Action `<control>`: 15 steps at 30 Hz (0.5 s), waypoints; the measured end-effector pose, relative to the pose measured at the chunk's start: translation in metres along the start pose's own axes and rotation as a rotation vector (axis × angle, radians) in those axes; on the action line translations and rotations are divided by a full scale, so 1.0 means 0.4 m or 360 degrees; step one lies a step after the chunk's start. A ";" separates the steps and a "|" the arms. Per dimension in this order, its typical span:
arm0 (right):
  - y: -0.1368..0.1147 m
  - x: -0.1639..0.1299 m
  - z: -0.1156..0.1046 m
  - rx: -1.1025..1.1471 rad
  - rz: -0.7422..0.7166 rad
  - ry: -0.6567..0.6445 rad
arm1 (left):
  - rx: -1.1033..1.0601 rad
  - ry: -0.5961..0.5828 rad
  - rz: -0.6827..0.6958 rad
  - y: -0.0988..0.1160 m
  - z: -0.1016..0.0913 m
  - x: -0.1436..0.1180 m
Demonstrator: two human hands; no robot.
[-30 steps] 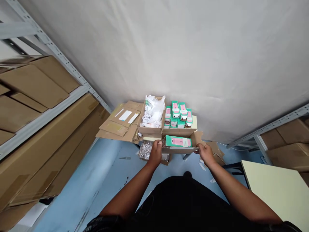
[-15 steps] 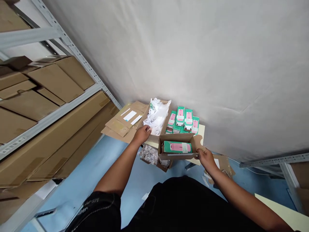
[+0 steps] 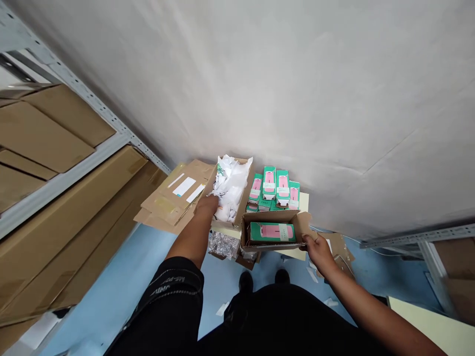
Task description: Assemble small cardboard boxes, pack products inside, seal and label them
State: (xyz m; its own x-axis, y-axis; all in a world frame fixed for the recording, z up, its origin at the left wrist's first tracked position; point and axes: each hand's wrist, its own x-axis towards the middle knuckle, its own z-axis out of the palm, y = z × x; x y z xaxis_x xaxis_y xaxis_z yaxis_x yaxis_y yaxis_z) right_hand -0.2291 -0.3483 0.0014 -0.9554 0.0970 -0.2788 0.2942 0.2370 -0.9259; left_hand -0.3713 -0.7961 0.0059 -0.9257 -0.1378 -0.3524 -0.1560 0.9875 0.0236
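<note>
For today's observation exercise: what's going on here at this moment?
A person stands over a low table by the wall. The right hand holds the edge of a small cardboard box with a green and pink package inside. The left hand reaches into a carton of white plastic bags. More green packages stand behind.

A person stands over a low table (image 3: 303, 200) against a white wall, the left hand (image 3: 207, 205) reaching into an open carton (image 3: 237, 210) of crumpled white bags (image 3: 230, 184), fingers touching them. The right hand (image 3: 316, 248) grips the right end of a small cardboard box (image 3: 272, 244) holding one green-and-pink package (image 3: 272, 232). Just behind it stands a cluster of matching green packages (image 3: 275, 187). Flattened cardboard sheets (image 3: 174, 198) lie to the left, beside a metal shelf (image 3: 70, 173) stacked with brown cartons. The floor (image 3: 122, 291) is blue.
</note>
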 end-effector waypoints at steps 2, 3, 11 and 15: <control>0.001 -0.012 0.019 0.0032 0.0033 0.0039 | 0.0040 -0.0011 0.0023 0.012 -0.001 0.017; 0.001 -0.019 0.029 0.0058 0.0061 0.0058 | 0.0057 -0.0014 0.0040 0.017 -0.004 0.022; 0.005 -0.054 0.101 0.0054 0.0099 0.0212 | 0.0154 0.0113 0.0233 -0.054 -0.105 -0.034; 0.002 -0.065 0.119 -0.0004 0.0061 0.0333 | 0.0073 0.0250 0.0463 -0.115 -0.135 -0.080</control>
State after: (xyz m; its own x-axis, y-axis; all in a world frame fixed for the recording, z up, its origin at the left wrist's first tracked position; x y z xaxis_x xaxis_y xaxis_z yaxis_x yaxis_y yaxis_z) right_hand -0.2050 -0.3967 -0.0044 -0.9179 0.3044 -0.2544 0.3305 0.2319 -0.9149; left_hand -0.3533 -0.8411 0.0666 -0.9715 0.1439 -0.1884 0.1351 0.9891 0.0586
